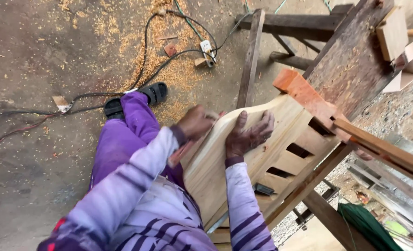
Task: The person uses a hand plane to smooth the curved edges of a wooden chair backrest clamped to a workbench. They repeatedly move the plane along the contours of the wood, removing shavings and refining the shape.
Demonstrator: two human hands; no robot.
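Left hand: I see the left hand (pixel 196 122) clenched around a small pale pad, perhaps sandpaper (pixel 212 115), pressed against the curved top edge of the pale wooden chair back (pixel 215 158); what the pad is exactly I cannot tell
Right hand: the right hand (pixel 249 135) lies flat and unclenched on the face of the chair back, fingers (pixel 265 124) spread toward the upper edge; it grasps nothing, only bears on the wood
Chair back: a pale, unfinished panel with a curved top and a row of slots (pixel 299 150) cut through it; it lies tilted across my view, its curved edge toward the floor side, its far end against the reddish-orange wooden rail (pixel 304 95); both hands touch it, close together near the curved edge
Clothing: purple and white striped sleeves (pixel 243 204) and purple trousers (pixel 122 139); a black sandal (pixel 136 100) rests on the ground beyond the knee
Floor: grey concrete floor (pixel 29 139) strewn with yellow sawdust (pixel 169 65); black cables (pixel 155 69) run across it to a white socket block (pixel 208 49)
Surroundings: a dark weathered wooden bench top (pixel 350 65) stands just beyond the chair back; dark timber legs (pixel 252 60) lie near the socket block; a green bundle (pixel 364 223) sits at the lower right, well apart from the hands
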